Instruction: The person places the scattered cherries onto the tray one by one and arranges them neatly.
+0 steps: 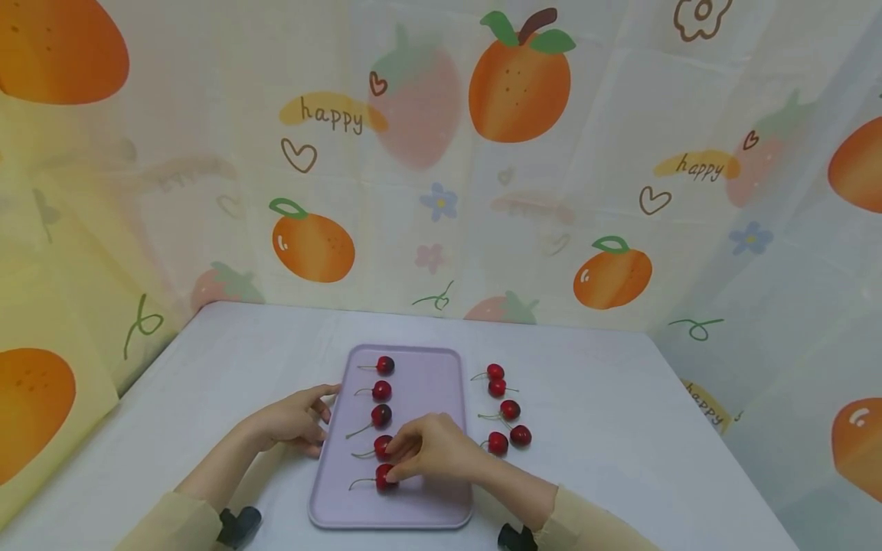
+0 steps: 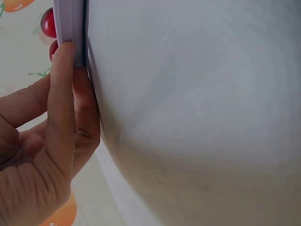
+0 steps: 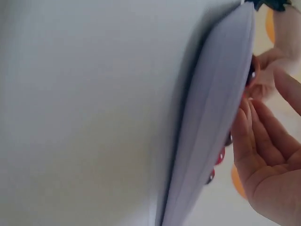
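A pale purple tray (image 1: 427,383) lies on the table with several cherries in a column along its left half, stems pointing left. My left hand (image 1: 292,421) is at the tray's left edge; in the left wrist view a fingertip (image 2: 66,49) touches the outer side of the rim. Over the near part of the tray is my right hand (image 1: 441,451). Its thumb touches the right side of the nearest cherry (image 1: 383,479), and its forefinger reaches the cherry just beyond (image 1: 381,447). In the right wrist view the tray wall (image 3: 211,108) partly hides the fingertips.
To the right of the tray several more cherries (image 1: 510,410) lie loosely on the white table (image 1: 606,459). A fruit-patterned cloth (image 1: 441,229) hangs behind the table and along both sides. Black wrist devices (image 1: 240,526) show at both cuffs.
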The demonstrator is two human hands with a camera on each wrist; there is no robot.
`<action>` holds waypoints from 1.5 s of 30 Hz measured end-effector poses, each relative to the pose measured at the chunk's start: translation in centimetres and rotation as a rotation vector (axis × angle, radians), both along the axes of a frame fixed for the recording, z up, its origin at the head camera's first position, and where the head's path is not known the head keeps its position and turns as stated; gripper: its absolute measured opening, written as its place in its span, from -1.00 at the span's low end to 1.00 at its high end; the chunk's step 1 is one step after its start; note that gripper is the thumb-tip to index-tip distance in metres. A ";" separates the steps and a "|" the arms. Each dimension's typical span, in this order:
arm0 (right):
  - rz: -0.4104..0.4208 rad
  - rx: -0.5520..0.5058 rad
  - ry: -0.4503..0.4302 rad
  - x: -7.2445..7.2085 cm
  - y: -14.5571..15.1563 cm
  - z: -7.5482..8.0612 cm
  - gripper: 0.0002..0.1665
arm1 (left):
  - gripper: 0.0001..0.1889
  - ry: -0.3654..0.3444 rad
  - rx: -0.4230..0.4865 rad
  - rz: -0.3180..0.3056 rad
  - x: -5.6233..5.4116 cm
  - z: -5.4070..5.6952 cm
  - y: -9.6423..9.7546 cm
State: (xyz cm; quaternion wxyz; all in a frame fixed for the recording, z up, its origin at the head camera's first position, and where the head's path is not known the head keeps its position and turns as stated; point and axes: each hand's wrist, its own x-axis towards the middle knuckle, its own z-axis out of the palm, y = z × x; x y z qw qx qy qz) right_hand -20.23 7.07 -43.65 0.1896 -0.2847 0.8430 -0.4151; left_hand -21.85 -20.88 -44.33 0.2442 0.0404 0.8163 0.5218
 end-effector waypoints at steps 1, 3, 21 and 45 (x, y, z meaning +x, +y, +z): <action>-0.007 -0.004 -0.001 -0.2 0.1 0.1 -0.68 | -0.05 -0.002 0.002 0.000 0.0 0.0 0.0; -0.025 -0.003 0.014 -0.6 0.4 0.3 -0.67 | -0.05 -0.004 0.003 0.001 0.0 0.1 0.0; -0.178 -0.005 0.122 -4.2 4.4 2.2 -0.58 | -0.05 -0.004 -0.004 0.009 0.2 0.1 0.1; -0.436 -0.102 0.142 -9.3 10.6 2.9 -0.60 | -0.04 -0.004 0.011 -0.005 0.1 0.1 0.0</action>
